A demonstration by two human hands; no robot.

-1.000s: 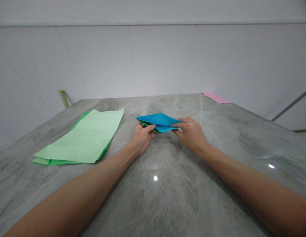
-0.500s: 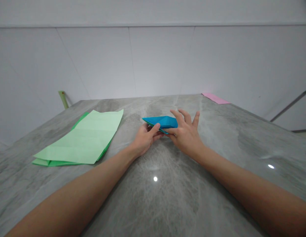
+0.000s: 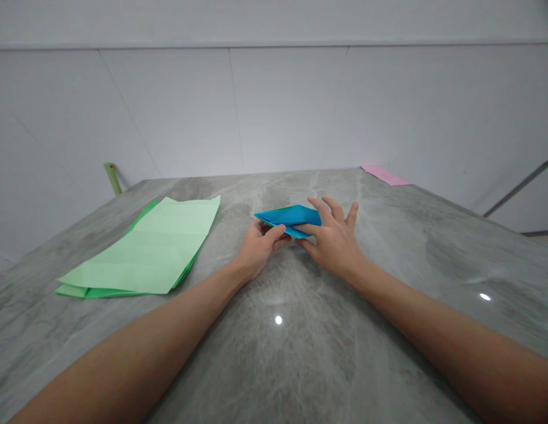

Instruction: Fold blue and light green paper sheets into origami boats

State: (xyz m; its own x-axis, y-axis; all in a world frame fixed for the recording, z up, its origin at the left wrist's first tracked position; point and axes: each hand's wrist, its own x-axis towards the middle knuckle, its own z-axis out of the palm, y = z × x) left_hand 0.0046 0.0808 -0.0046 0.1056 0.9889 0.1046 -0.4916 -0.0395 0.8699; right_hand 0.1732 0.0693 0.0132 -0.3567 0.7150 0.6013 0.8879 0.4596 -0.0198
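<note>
A flat folded piece of blue origami paper (image 3: 288, 215), with a thin line of green at its edge, sits at the middle of the view, just above the marble tabletop. My left hand (image 3: 258, 250) grips its near-left corner between thumb and fingers. My right hand (image 3: 332, 239) touches its right end with the thumb side, while the other fingers spread wide beyond it. To the left lies a stack of creased light green paper sheets (image 3: 141, 247).
The grey marble table (image 3: 274, 359) fills the lower view and ends at a far edge before a white panelled wall. A pink paper strip (image 3: 385, 175) lies at the far right corner. A pale green post (image 3: 112, 178) stands beyond the far left corner.
My right hand has let go of its grip and spread its fingers since the earliest frame. The blue paper is flatter and has shifted slightly right. Little differs over the last half second.
</note>
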